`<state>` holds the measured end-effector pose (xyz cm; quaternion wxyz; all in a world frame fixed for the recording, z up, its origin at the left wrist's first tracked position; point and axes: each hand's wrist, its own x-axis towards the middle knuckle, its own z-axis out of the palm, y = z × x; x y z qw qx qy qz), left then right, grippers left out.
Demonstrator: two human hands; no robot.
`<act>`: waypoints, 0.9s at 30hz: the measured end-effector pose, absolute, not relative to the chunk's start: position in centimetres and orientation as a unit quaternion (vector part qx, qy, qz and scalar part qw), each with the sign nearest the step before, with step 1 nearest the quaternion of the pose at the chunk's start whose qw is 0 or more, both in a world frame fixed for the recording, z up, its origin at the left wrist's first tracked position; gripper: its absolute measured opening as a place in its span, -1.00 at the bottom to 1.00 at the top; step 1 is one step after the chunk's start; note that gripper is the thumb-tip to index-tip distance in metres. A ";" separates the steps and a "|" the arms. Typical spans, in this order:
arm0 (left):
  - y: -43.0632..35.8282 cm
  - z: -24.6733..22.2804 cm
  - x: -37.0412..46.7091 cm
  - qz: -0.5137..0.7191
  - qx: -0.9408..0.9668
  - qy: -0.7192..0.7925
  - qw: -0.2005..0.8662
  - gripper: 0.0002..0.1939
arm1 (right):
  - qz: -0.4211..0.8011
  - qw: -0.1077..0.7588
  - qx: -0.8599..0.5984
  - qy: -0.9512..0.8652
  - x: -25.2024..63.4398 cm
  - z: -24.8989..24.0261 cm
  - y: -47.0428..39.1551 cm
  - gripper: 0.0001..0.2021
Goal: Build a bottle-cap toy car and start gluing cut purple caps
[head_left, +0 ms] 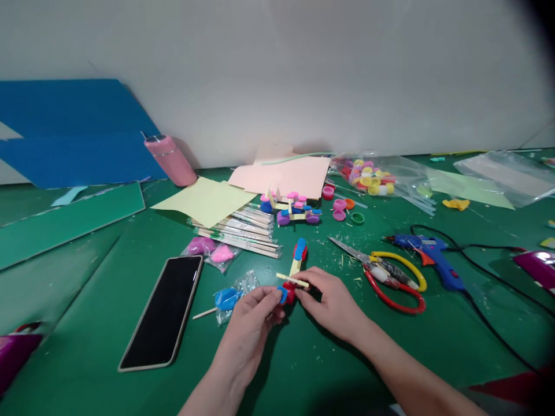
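My left hand [259, 309] pinches a small blue piece of clay [283, 295] at the near end of a small stick model [295, 267]. The model has red round parts and a blue strip of clay [300, 248] at its far end. My right hand [326, 296] has its fingers closed at the model's near end, where a pale stick [293, 280] lies crosswise. Just left of my left hand are a blue clay lump [227, 299] in clear plastic and a thin stick [204, 313].
A phone [163, 314] lies at left. Scissors [385, 276] and a blue glue gun [433, 254] with its cord are at right. Behind my hands are bundled sticks [247, 228], a finished-looking small model [298, 215], colored paper [281, 175] and a pink tumbler [171, 160].
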<state>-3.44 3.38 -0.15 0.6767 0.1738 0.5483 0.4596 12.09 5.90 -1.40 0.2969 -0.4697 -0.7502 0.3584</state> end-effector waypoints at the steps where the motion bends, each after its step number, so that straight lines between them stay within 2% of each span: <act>1: 3.5 -0.2 -3.5 0.459 0.171 0.553 0.674 -0.86 | 0.363 0.301 -0.473 -0.744 12.0 -1.4 5.8 -0.78; 8: 3.9 0.3 -4.2 0.430 0.212 0.537 0.694 -0.83 | 0.400 0.333 -0.483 -0.704 11.7 -1.9 5.4 -0.81; 14: 4.2 0.8 -4.1 0.370 0.287 0.566 0.679 -0.83 | 0.398 0.356 -0.492 -0.687 12.2 -2.6 5.4 -0.70; 18: 4.6 1.5 -3.6 0.331 0.359 0.604 0.630 -0.80 | 0.396 0.356 -0.477 -0.699 12.3 -2.5 5.4 -0.67; 22: 4.7 1.8 -3.4 0.327 0.384 0.618 0.604 -0.78 | 0.387 0.355 -0.467 -0.711 12.2 -2.3 5.3 -0.67; 27: 4.7 1.6 -3.5 0.329 0.387 0.615 0.603 -0.78 | 0.355 0.361 -0.472 -0.722 12.4 -2.0 5.3 -0.55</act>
